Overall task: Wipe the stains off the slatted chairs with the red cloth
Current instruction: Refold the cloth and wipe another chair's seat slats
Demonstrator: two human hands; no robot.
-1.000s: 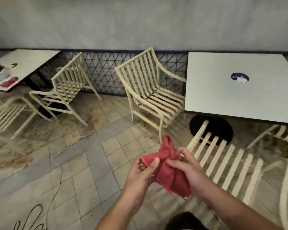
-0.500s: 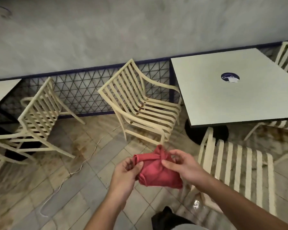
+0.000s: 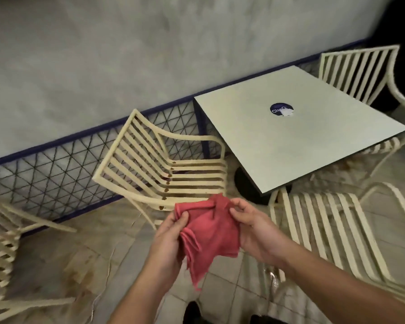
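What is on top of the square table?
Only a round dark sticker lies on the table, near its middle; its lettering is too blurred to read. The rest of the top shows bare. The table hides most of its own black base.

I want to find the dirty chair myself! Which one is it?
Start at the square pale table with the round blue sticker. The cream slatted metal armchair left of it, by the mesh fence, is yours. Only it shows brown spots where seat meets back.
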